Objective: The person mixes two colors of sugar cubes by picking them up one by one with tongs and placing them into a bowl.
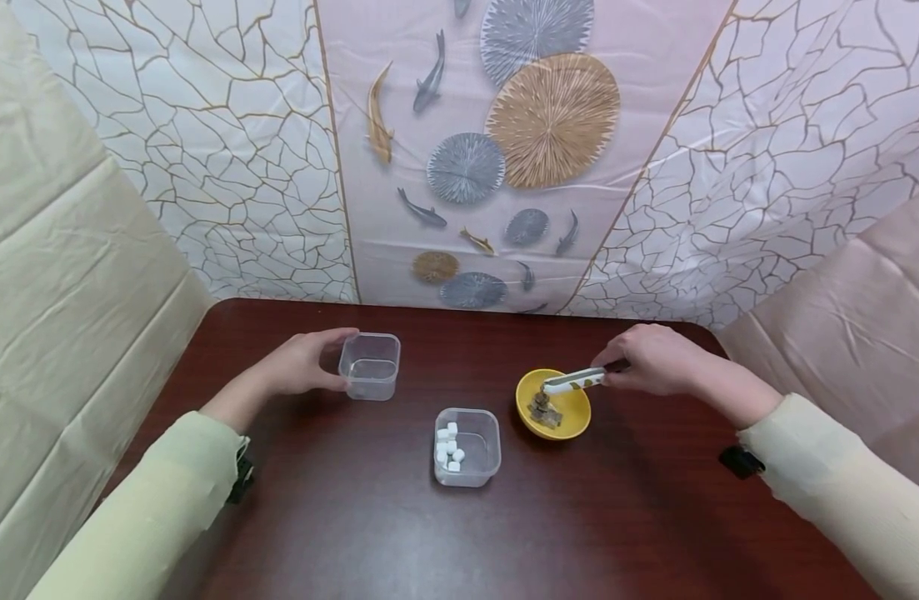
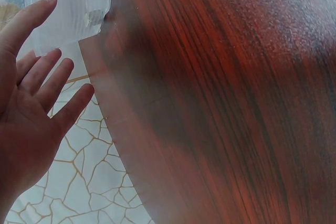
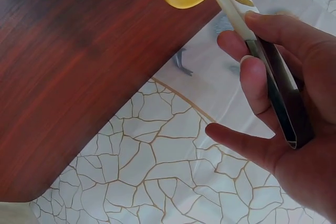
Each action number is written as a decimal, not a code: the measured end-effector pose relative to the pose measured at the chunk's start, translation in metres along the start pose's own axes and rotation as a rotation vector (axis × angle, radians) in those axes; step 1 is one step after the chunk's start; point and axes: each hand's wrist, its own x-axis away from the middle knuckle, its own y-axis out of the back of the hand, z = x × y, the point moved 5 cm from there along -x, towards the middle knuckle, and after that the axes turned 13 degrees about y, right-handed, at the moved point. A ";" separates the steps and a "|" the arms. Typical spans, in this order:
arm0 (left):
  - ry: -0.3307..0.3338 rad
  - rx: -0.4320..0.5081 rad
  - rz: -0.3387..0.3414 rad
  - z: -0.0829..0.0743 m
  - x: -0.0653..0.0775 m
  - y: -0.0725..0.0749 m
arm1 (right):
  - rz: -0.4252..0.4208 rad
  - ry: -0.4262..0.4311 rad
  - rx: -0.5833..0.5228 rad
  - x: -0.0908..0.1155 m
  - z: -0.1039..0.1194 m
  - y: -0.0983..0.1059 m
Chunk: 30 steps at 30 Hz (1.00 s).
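Observation:
At the left, a clear plastic container (image 1: pixel 370 367) is held by my left hand (image 1: pixel 307 360), thumb at its near corner and fingers at its far corner. Two dark squarish patches show on the container (image 2: pixel 68 11) in the left wrist view; I cannot tell what they are. My right hand (image 1: pixel 649 358) grips a pair of tongs (image 1: pixel 579 380) with white, gold-patterned ends. Their tips are down in a yellow bowl (image 1: pixel 576 419), at some brown pieces (image 1: pixel 545 413). The right wrist view shows the tongs' metal handle (image 3: pixel 275 85) between thumb and fingers.
A second clear container (image 1: pixel 488 450) stands between the hands, nearer the front, with several small white cubes (image 1: pixel 449 448) along its left side. The dark red wooden table (image 1: pixel 339 517) ends at a patterned cloth (image 1: pixel 272 167) behind.

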 end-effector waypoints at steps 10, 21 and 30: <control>0.000 -0.002 0.001 0.001 -0.001 0.000 | 0.062 -0.023 0.016 -0.003 -0.004 -0.005; -0.011 -0.005 -0.009 0.001 -0.002 0.001 | 0.007 0.017 -0.033 -0.021 0.002 0.007; -0.004 -0.004 -0.004 0.001 -0.002 0.000 | -0.095 0.114 -0.058 -0.072 0.023 0.021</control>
